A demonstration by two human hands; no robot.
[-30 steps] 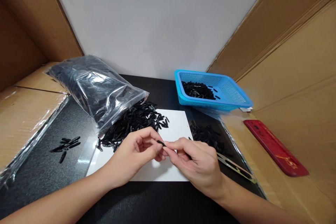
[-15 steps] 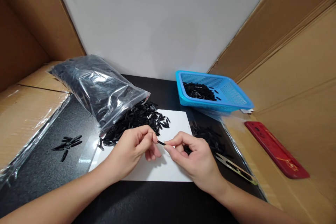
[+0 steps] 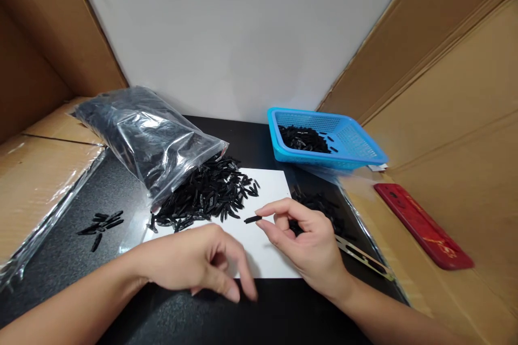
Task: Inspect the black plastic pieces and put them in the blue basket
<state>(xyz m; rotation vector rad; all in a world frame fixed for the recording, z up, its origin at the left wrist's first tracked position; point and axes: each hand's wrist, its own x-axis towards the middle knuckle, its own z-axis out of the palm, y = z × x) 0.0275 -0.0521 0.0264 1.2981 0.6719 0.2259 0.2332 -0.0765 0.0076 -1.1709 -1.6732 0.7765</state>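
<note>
**Black piece point(image 3: 251, 220) pinched over white sheet point(image 3: 269, 253), six o'clock**

Remote feed, dial centred mid-view. I've got the plastic bag point(image 3: 141, 135) at nine; left hand point(image 3: 188, 259) at seven, loosely curled, thumb and finger apart, nothing visible in it; loose pile point(image 3: 208, 191) at eight; right hand point(image 3: 311, 242) at five, thumb and index closed on the piece's end, can't tell if other fingers hold more; blue basket point(image 3: 329, 161) at three.

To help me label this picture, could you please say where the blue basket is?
In the head view, the blue basket stands right of centre toward the back of the black table, beyond the right hand, near the pale wall.
</note>
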